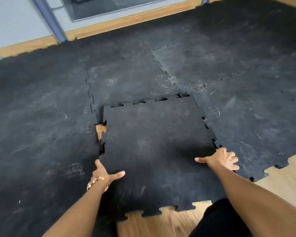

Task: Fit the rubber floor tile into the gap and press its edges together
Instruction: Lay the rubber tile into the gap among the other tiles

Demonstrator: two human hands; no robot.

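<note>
- The rubber floor tile (154, 147) lies over the gap in the black laid mat (41, 117), roughly in place but not seated. Its far edge shows small dark openings along the teeth, and at its left edge a patch of wooden floor (100, 130) shows through.
- The left hand (103, 173) rests on the tile's near-left edge, thumb spread across the top and fingers out of sight at the edge; whether they curl under the tile I cannot tell.
- The right hand (223, 159) sits at the tile's right edge, thumb on top and fingers bent at the seam, apparently gripping the edge there.
- Risk: the tile looks slightly skewed, so pressing now could jam tabs on top of the neighbouring teeth instead of into them, leaving a raised seam.
- Risk: forcing the right seam first may push the tile leftward or hold the left opening wide.
- Risk: fingers at the seams could get pinched as the edges close.
- Risk: the far-right corner (184, 95) shows the largest hole; it may stay proud if only the near edges get pressed.
</note>
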